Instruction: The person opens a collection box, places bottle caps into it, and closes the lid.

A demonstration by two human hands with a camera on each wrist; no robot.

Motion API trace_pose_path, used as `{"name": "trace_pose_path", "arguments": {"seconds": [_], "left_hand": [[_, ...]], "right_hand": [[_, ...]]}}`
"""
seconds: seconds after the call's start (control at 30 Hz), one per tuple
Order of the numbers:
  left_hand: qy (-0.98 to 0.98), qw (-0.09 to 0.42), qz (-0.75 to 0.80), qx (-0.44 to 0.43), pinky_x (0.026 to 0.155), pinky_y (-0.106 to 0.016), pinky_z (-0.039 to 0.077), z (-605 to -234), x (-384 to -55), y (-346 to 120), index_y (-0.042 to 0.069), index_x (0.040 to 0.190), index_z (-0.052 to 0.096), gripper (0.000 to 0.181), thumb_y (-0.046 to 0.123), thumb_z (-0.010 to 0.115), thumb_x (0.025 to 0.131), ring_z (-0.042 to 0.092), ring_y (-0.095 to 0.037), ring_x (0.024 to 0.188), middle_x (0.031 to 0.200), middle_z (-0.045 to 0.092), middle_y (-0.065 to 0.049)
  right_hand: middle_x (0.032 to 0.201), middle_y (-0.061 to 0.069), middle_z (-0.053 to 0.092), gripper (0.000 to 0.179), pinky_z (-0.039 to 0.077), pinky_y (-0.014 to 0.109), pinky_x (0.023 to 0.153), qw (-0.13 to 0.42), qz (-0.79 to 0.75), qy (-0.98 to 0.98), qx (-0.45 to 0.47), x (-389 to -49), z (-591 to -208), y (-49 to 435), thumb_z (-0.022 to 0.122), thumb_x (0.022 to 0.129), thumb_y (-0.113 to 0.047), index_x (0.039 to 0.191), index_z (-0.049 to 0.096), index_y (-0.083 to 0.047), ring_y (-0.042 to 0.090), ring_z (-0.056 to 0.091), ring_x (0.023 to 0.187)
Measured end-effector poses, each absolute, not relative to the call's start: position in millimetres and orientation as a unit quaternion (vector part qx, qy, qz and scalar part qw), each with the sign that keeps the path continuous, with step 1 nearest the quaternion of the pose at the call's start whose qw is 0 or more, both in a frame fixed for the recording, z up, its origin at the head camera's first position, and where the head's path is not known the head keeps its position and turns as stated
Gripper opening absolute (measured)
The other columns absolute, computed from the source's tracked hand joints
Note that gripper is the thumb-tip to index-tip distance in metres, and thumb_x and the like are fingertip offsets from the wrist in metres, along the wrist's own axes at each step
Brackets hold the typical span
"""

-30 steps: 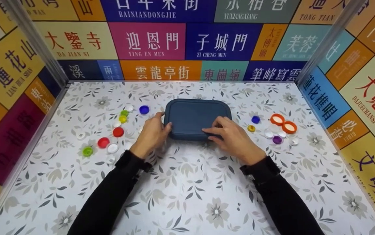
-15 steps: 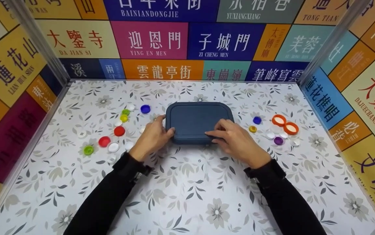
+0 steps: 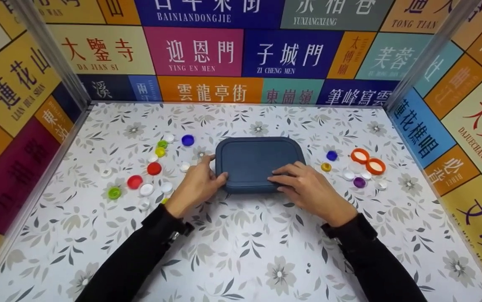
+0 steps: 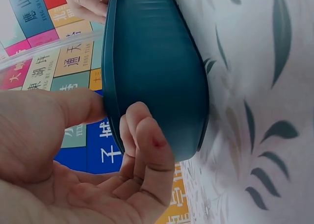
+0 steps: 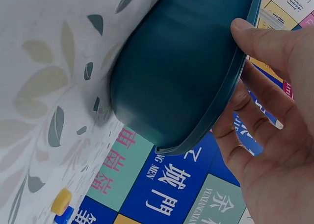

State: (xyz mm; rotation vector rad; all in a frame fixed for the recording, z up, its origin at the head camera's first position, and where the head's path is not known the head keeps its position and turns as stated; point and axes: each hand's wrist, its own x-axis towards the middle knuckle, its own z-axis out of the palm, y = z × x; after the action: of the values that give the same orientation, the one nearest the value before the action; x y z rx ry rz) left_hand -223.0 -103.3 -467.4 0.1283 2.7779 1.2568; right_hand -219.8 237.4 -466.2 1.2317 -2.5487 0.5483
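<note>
A dark blue lidded lunch box (image 3: 257, 161) with rounded corners stands on the table in front of me, lid on. At its left end my left hand (image 3: 199, 184) holds it, thumb by the lid's edge; the left wrist view shows curled fingers (image 4: 157, 145) against the side wall. My right hand (image 3: 314, 191) is at the front right, with fingers over the lid. In the right wrist view its thumb (image 5: 260, 40) presses the rim from the side while the other fingers reach over the lid, pinching the edge. The inside of the box is hidden.
Several coloured bottle caps lie to the left, among them a red cap (image 3: 154, 168) and a blue cap (image 3: 187, 140). On the right are a purple cap (image 3: 359, 182) and two joined orange rings (image 3: 367, 161). Printed panels (image 3: 199, 52) wall the table's back and sides.
The lunch box has slid toward me and slightly right, with both hands moving along. My right fingers lie a little further over the lid.
</note>
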Motion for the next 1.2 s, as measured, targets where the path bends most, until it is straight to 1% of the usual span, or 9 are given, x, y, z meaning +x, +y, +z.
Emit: {"name": "trace_pose_path", "arguments": {"seconds": [0.37, 0.47, 0.53, 0.63, 0.7, 0.77, 0.93, 1.07, 1.2], "left_hand": [[0.908, 0.043, 0.412, 0.055, 0.070, -0.026, 0.052, -468.3, -206.7, -105.1, -0.007, 0.173, 0.043, 0.081, 0.028, 0.081, 0.110, 0.065, -0.013, 0.073, 0.088, 0.075, -0.003], [0.905, 0.046, 0.417, 0.068, 0.077, -0.030, 0.058, -469.9, -208.1, -109.4, -0.007, 0.174, 0.041, 0.083, 0.029, 0.080, 0.110, 0.069, -0.015, 0.079, 0.100, 0.079, -0.008], [0.903, 0.053, 0.420, 0.079, 0.086, -0.037, 0.063, -471.9, -209.9, -113.9, -0.003, 0.178, 0.037, 0.089, 0.034, 0.081, 0.110, 0.074, -0.022, 0.092, 0.119, 0.079, -0.014], [0.897, 0.069, 0.424, 0.106, 0.116, -0.051, 0.063, -478.4, -214.7, -120.8, 0.007, 0.185, 0.025, 0.107, 0.048, 0.085, 0.107, 0.074, -0.035, 0.131, 0.162, 0.061, -0.025], [0.893, 0.083, 0.423, 0.131, 0.132, -0.059, 0.053, -483.4, -218.2, -124.2, 0.016, 0.188, 0.014, 0.124, 0.056, 0.091, 0.100, 0.061, -0.043, 0.155, 0.181, 0.040, -0.027], [0.889, 0.094, 0.420, 0.158, 0.141, -0.062, 0.041, -488.5, -222.2, -125.5, 0.024, 0.190, 0.004, 0.141, 0.059, 0.098, 0.091, 0.045, -0.046, 0.170, 0.189, 0.024, -0.026], [0.880, 0.096, 0.421, 0.198, 0.144, -0.059, 0.036, -496.6, -234.0, -122.1, 0.033, 0.188, -0.009, 0.167, 0.049, 0.113, 0.074, 0.035, -0.046, 0.176, 0.192, 0.016, -0.021], [0.876, 0.079, 0.426, 0.213, 0.146, -0.057, 0.032, -500.3, -243.4, -119.2, 0.030, 0.188, -0.011, 0.178, 0.039, 0.118, 0.066, 0.029, -0.043, 0.179, 0.194, 0.014, -0.020], [0.875, 0.067, 0.423, 0.224, 0.147, -0.055, 0.031, -500.8, -250.5, -118.7, 0.025, 0.188, -0.011, 0.180, 0.035, 0.119, 0.063, 0.029, -0.040, 0.180, 0.194, 0.015, -0.021]], "right_hand": [[0.133, 0.006, 0.082, 0.035, 0.063, 0.039, 0.089, 0.136, 0.184, -0.866, 0.445, -210.8, -465.3, 239.4, 0.090, 0.102, -0.009, 0.137, 0.087, -0.016, 0.025, 0.073, 0.113], [0.132, 0.006, 0.082, 0.035, 0.063, 0.037, 0.088, 0.132, 0.185, -0.867, 0.443, -210.1, -465.7, 238.8, 0.091, 0.102, -0.009, 0.137, 0.087, -0.016, 0.024, 0.072, 0.112], [0.133, 0.005, 0.082, 0.036, 0.063, 0.037, 0.087, 0.129, 0.187, -0.869, 0.439, -210.0, -465.9, 238.8, 0.091, 0.102, -0.010, 0.137, 0.087, -0.016, 0.024, 0.072, 0.111], [0.133, 0.005, 0.082, 0.036, 0.062, 0.037, 0.087, 0.124, 0.190, -0.872, 0.433, -210.0, -466.0, 239.2, 0.091, 0.102, -0.010, 0.137, 0.087, -0.017, 0.023, 0.071, 0.111], [0.133, 0.005, 0.082, 0.036, 0.062, 0.037, 0.088, 0.121, 0.192, -0.873, 0.431, -210.3, -465.8, 239.6, 0.091, 0.102, -0.010, 0.137, 0.087, -0.018, 0.023, 0.071, 0.111], [0.133, 0.005, 0.082, 0.036, 0.062, 0.038, 0.089, 0.119, 0.193, -0.874, 0.430, -210.8, -465.5, 239.9, 0.091, 0.102, -0.010, 0.137, 0.087, -0.018, 0.023, 0.072, 0.112], [0.132, 0.005, 0.082, 0.036, 0.064, 0.039, 0.091, 0.117, 0.197, -0.874, 0.429, -211.6, -464.7, 240.1, 0.092, 0.100, -0.009, 0.135, 0.087, -0.018, 0.023, 0.072, 0.113], [0.131, 0.004, 0.082, 0.036, 0.064, 0.038, 0.090, 0.119, 0.199, -0.873, 0.429, -211.1, -465.0, 240.9, 0.092, 0.100, -0.009, 0.135, 0.088, -0.018, 0.023, 0.072, 0.113], [0.131, 0.004, 0.081, 0.035, 0.062, 0.037, 0.088, 0.120, 0.198, -0.873, 0.429, -211.7, -464.6, 242.3, 0.092, 0.101, -0.010, 0.134, 0.087, -0.018, 0.022, 0.072, 0.114]]}}
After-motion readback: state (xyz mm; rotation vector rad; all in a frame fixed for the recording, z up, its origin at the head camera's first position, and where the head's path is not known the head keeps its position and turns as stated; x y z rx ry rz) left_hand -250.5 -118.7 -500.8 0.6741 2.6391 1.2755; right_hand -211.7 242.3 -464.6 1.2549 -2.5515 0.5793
